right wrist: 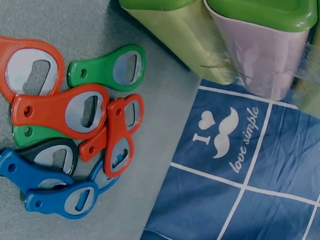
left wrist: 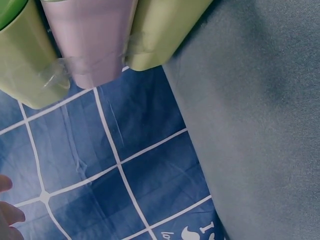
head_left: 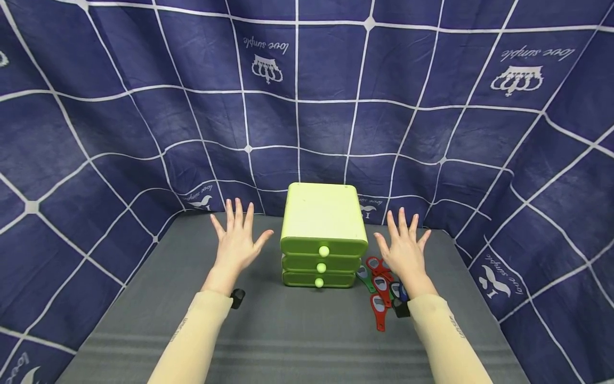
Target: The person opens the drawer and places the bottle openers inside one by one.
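Note:
A small lime-green chest of drawers (head_left: 323, 216) stands at the back middle, its three darker green fronts each with a round knob, all pushed in. To its left, my left hand (head_left: 235, 245) hovers with spread fingers, holding nothing; a few of its fingertips (left wrist: 11, 213) show in the left wrist view. On the other side my right hand (head_left: 404, 253), also spread and holding nothing, is raised over a heap of bottle openers. The heap mixes red openers (right wrist: 62, 111), green openers (right wrist: 97, 72), blue openers (right wrist: 62, 200) and a black opener (right wrist: 37, 152), some overlapping.
A grey cloth (head_left: 268, 330) covers the table. Behind and at both sides hangs a navy curtain (head_left: 326, 128) with white grid lines. Close up, the drawers' pink side (right wrist: 260, 55) shows clear tape. Dark bands (head_left: 237, 298) sit at both wrists.

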`<state>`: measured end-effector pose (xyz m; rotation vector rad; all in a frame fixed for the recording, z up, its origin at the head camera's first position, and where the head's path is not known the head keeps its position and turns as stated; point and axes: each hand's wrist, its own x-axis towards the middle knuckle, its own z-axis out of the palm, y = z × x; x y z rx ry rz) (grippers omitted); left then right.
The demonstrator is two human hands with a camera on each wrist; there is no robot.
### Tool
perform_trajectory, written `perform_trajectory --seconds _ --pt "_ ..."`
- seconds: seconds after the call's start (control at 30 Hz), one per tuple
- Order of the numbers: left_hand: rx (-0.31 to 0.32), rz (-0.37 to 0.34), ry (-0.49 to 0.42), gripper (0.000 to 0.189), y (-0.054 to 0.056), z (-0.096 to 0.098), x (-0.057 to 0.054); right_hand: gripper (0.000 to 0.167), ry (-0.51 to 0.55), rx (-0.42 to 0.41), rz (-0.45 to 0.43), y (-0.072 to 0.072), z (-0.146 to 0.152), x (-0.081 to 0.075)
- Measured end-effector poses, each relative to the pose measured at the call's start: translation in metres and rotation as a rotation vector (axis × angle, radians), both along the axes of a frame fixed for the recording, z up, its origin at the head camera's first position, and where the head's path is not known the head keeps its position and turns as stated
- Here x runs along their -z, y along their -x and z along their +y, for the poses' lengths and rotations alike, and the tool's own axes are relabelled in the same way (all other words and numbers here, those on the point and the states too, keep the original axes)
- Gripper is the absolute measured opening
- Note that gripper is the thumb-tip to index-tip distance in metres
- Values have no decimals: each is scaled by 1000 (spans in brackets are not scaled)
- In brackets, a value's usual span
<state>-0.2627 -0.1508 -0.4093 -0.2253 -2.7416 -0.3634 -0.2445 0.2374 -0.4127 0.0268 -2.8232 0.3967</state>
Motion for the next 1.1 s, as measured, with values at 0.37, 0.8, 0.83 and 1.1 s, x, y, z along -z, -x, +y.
perform_trajectory --seconds 0.37,0.8,0.83,1.1 --pt "20 3 -6 90 -1 3 -3 71 1 -4 25 -6 1 -5" --pt "33 36 -15 89 -7 0 -1 72 15 -10 42 -17 -1 -2" --pt "33 38 -16 89 -7 0 -1 72 19 -11 43 -17 -1 -1" --pt "34 39 -16 87 -15 0 -3 72 24 -11 41 -23 1 3"
